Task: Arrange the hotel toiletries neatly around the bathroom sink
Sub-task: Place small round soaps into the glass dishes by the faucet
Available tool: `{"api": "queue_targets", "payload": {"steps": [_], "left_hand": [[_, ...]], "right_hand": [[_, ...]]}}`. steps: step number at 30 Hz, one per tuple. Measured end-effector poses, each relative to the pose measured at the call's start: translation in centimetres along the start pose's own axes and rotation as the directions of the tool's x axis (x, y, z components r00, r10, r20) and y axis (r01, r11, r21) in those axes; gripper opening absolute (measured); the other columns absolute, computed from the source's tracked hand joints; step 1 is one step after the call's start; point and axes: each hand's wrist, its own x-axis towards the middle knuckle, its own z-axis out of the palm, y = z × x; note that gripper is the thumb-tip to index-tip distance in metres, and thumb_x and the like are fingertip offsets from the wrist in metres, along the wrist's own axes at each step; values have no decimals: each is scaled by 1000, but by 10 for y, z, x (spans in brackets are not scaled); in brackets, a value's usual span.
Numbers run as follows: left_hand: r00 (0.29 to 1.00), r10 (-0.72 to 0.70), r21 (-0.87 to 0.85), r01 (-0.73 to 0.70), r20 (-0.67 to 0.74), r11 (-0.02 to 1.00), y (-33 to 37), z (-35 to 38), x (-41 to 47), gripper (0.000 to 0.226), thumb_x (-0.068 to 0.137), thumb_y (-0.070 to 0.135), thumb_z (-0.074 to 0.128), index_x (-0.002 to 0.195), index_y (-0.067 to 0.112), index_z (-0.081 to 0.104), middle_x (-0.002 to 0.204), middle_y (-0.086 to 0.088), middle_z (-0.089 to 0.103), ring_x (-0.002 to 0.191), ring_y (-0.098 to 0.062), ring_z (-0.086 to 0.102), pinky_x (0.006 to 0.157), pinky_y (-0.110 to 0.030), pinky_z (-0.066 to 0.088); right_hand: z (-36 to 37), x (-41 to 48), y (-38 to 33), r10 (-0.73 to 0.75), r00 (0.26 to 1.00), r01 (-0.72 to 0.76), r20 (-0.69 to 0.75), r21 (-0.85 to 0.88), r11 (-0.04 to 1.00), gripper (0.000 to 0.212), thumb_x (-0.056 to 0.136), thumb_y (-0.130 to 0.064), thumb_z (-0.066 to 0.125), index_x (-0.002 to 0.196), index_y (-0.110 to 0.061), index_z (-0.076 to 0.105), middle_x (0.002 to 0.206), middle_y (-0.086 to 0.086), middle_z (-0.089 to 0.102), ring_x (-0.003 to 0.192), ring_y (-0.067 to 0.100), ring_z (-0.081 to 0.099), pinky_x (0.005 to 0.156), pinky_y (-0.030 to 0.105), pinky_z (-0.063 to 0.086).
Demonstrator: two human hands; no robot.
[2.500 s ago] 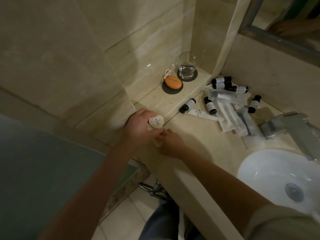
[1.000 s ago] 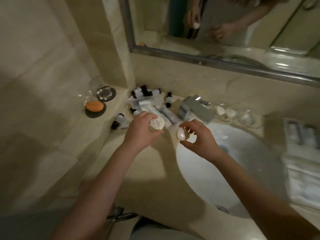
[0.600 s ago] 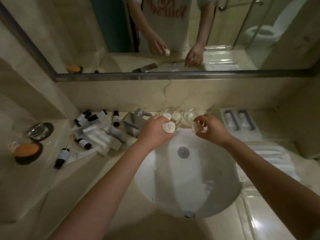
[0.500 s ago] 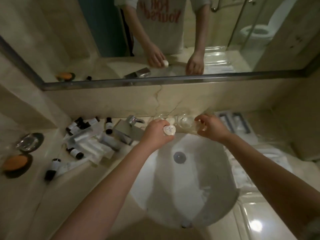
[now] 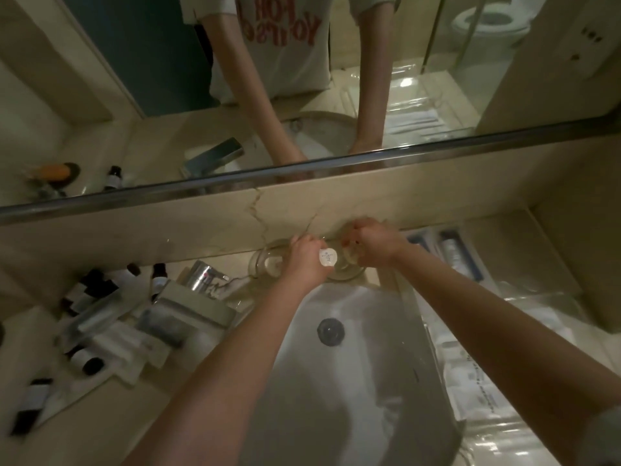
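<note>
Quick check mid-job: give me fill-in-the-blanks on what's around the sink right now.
The left hand holds a small round ____ toiletry.
The right hand is over a clear ____ dish behind the sink.
The dark-capped bottles lie to the ____ of the sink.
Missing: white; glass; left.

Sink mid-table, toiletries on either side of it.

The sink (image 5: 363,391) is set in the middle of the table (image 5: 100,432), with its drain (image 5: 331,331) toward the back. Behind its rim, against the wall under the mirror (image 5: 336,79), two glass dishes (image 5: 265,264) stand side by side. The left hand (image 5: 307,264), holding a round soap (image 5: 327,257), is over the gap between them, and the right hand (image 5: 376,247) is over the right dish (image 5: 349,274). The tap (image 5: 205,280) stands at the sink's back left. Left of the tap lie small bottles (image 5: 158,280) and a heap of sachets (image 5: 111,334). Right of the sink, a tray of tubes (image 5: 450,253) lies at the back with wrapped packets (image 5: 487,381) before it.
</note>
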Motion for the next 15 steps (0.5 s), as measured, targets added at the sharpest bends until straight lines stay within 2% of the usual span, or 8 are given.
{"api": "queue_targets", "payload": {"steps": [4, 7, 11, 15], "left_hand": [[999, -22, 44, 20, 36, 999, 1, 9, 9, 45, 74, 26, 70, 118, 19, 60, 131, -10, 44, 126, -30, 30, 105, -33, 33], [999, -19, 60, 17, 38, 998, 0, 11, 11, 43, 75, 27, 68, 117, 20, 60, 130, -11, 43, 124, -30, 30, 104, -31, 31], [998, -29, 24, 28, 52, 999, -2, 8, 12, 50, 74, 28, 69, 121, 20, 57, 131, -11, 43, 126, -30, 30, 105, -31, 29], [998, -32, 8, 32, 61, 999, -5, 8, 11, 55, 73, 29, 71, 125, 20, 55, 132, -11, 43, 127, -30, 31, 105, -32, 29]], "right_hand": [[4, 7, 3, -10, 999, 10, 38, -5, 1000, 47, 82, -24, 62, 128, -30, 54, 137, 5, 46, 125, 27, 40, 104, 40, 38], [6, 11, 2, 9, 998, -6, 68, -34, 999, 50, 83, -30, 63, 131, -32, 50, 140, 5, 42, 131, 26, 36, 107, 48, 34], [9, 9, 1, 11, 996, -12, 84, 16, 1000, 57, 80, -31, 67, 133, -25, 49, 138, 8, 42, 131, 27, 36, 104, 36, 35], [12, 1, -2, 84, 996, -80, -21, 125, 989, 76, 65, -49, 76, 132, -27, 49, 138, 5, 43, 130, 26, 38, 107, 44, 36]]}}
